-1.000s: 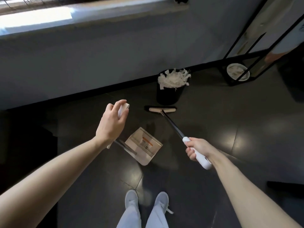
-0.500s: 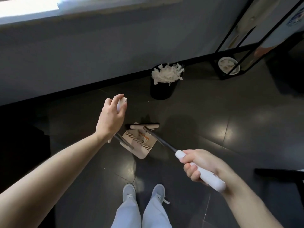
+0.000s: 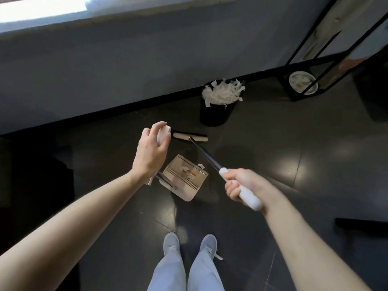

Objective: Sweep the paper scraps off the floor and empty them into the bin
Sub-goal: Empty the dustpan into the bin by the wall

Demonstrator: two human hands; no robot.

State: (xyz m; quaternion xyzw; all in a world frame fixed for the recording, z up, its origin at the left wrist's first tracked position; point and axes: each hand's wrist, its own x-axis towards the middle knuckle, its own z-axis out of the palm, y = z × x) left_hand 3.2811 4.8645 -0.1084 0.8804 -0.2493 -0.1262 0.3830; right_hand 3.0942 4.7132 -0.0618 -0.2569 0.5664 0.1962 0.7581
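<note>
Two crumpled white scraps [image 3: 184,169] sit on our beige dustpan [image 3: 186,191], its orange label [image 3: 192,175] unreadable; our left hand [image 3: 151,152] grips its handle [image 3: 164,133], our right hand [image 3: 241,185] the broom [image 3: 205,153].

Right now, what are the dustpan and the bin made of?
The dustpan looks like pale beige plastic: moulded comb teeth, soft sheen. The bin seems smooth black plastic, though painted metal is possible. The scraps heaped in it are thin white paper, torn and curled.
</note>
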